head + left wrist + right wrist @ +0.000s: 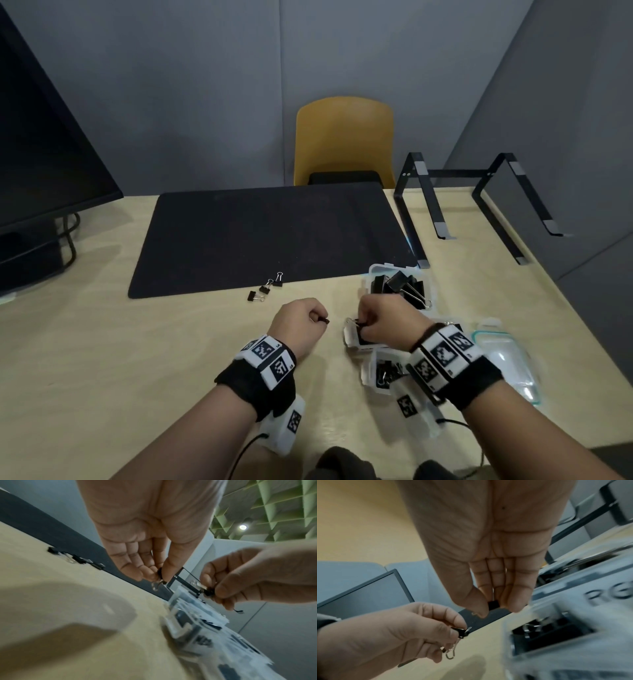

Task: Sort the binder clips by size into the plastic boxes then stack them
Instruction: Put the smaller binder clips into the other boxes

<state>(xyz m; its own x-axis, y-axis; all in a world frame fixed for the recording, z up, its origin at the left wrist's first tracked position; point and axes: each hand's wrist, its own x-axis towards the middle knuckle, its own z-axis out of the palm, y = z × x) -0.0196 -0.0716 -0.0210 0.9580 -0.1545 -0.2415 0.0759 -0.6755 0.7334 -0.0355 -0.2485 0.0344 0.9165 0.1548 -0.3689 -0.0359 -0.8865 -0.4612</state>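
My left hand [310, 317] pinches a small black binder clip [324, 320] between thumb and fingers; the same small clip [160, 573] shows in the left wrist view with its wire handles hanging. My right hand [380, 322] pinches another small black clip [494, 604] just above a clear plastic box [352, 337]. A second clear box [376, 375] nearer me holds small clips. A third box [371, 274] behind holds large black clips [402, 284]. Three small clips [265, 287] lie loose at the mat's front edge.
A black desk mat [267, 236] covers the table's middle. A monitor [41, 154] stands at the left and a black metal stand [479, 205] at the right. A clear lid with a teal rim [510, 363] lies right of my right wrist. A yellow chair [342, 137] is behind.
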